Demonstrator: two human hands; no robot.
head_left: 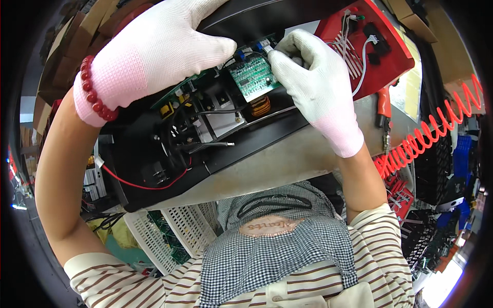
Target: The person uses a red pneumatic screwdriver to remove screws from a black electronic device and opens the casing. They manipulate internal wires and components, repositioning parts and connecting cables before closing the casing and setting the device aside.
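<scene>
A white glove with a pink cuff covers each of my hands. My right hand (313,72) is closed in a pinch on a small white plug connector (267,47) at the far edge of a green circuit board (251,77). That board sits inside a long black metal housing (246,136) among wires and a copper coil (260,106). Over the housing's far left side reaches my left hand (169,43), thumb stretched toward the board and apart from the other fingers. Those fingers run up to the picture's top edge and are partly cut off.
A red panel (382,77) with white cables lies to the right. Beside it rests an orange-handled air tool (384,105) near a coiled red hose (426,136). White plastic racks (190,226) holding green boards stand below the metal bench (246,177). A red wire (138,186) hangs over the housing's near left.
</scene>
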